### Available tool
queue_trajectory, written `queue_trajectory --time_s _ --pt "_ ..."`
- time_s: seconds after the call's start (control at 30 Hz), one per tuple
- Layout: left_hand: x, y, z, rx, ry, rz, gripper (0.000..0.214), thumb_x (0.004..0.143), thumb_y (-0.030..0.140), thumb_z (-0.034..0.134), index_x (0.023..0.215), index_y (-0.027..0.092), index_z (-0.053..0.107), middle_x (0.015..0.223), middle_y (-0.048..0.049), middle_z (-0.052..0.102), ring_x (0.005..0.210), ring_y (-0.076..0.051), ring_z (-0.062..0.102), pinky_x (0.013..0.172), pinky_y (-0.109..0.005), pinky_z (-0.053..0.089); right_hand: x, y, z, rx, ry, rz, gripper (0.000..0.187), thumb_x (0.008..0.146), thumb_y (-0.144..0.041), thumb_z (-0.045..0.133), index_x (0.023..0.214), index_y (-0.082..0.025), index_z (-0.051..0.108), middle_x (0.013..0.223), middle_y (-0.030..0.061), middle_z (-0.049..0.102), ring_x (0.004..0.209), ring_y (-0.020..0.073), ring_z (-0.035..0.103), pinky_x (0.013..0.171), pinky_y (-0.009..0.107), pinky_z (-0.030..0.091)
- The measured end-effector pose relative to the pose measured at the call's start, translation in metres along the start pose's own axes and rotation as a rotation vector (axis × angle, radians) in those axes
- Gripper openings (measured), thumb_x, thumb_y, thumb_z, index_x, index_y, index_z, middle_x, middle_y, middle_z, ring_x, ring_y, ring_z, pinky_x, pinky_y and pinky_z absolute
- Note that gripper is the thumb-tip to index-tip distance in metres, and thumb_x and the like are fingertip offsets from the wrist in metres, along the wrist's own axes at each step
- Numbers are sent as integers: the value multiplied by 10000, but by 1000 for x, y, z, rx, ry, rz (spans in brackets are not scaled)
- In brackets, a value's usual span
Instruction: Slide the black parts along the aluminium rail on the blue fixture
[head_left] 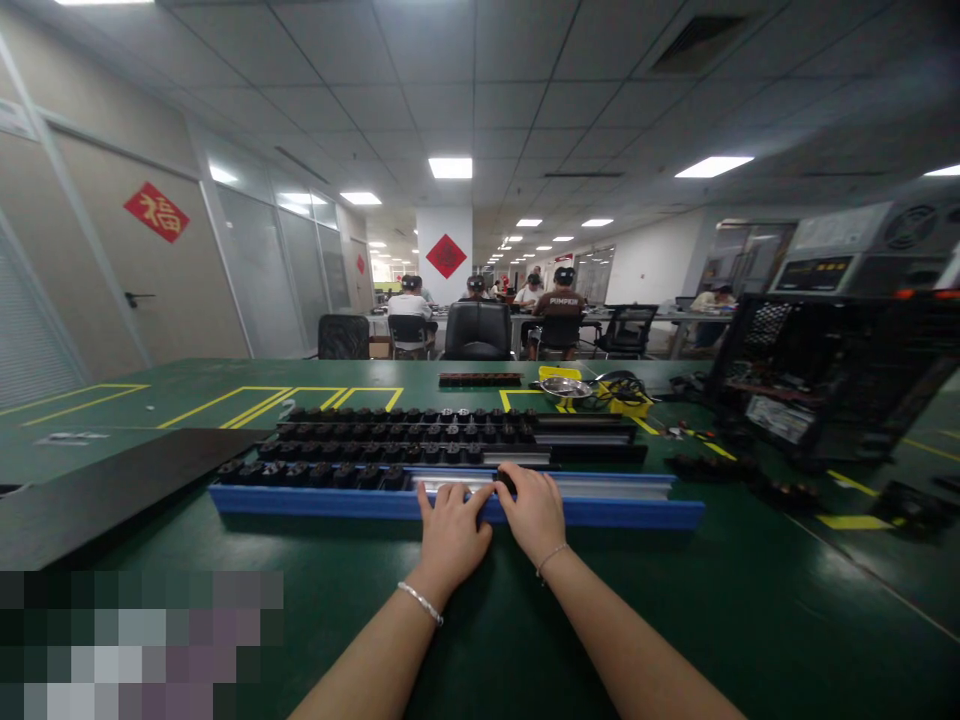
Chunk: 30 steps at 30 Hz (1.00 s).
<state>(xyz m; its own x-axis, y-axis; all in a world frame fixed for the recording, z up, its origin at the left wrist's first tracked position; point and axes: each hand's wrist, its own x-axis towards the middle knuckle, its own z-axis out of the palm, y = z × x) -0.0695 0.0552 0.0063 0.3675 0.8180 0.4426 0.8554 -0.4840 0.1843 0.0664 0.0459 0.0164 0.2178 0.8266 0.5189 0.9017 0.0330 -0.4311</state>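
Observation:
A long blue-edged rack (pixel 600 513) lies across the green table (pixel 480 620), with metal rails and rows of small black parts (pixel 322 475) seated in them. My left hand (pixel 450 530) rests on the rack's front rail, fingers spread flat on the bare metal. My right hand (pixel 534 508) is beside it, fingers curled over a small black part (pixel 507 483) on the same rail. Both wrists wear thin bracelets. Further rows of black parts (pixel 405 432) fill the rails behind.
A black flat panel (pixel 112 480) lies at the left. An open computer case (pixel 825 380) and cables stand at the right, with a yellow tray and metal bowl (pixel 564 386) behind the rack. Several people sit at desks far back.

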Motion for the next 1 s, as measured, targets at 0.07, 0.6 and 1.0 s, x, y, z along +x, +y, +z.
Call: queue_trajectory --time_s 0.07,0.6,1.0 --pt "-1 -1 1 -1 11 12 505 760 293 526 1246 421 481 1060 -12 593 1125 -229 455 1081 -592 -22 -1 0 0 -9 15 2 260 863 -309 441 1060 -253 601 1058 32 663 1021 180 551 965 356 262" --pt "-2 -4 8 -4 -2 54 602 734 238 505 1312 371 404 1419 0 408 1329 -272 270 1059 -650 -16 -2 3 -1 -87 50 70 309 841 -311 452 1070 -173 607 1069 88 651 1012 190 551 938 318 305" --pt "-2 -3 7 -6 6 51 560 752 233 496 1296 352 431 1388 -17 449 1304 -266 313 1064 -644 -11 -1 3 -3 -72 70 109 282 839 -335 464 1039 -193 601 1027 76 658 1013 204 541 978 357 259"
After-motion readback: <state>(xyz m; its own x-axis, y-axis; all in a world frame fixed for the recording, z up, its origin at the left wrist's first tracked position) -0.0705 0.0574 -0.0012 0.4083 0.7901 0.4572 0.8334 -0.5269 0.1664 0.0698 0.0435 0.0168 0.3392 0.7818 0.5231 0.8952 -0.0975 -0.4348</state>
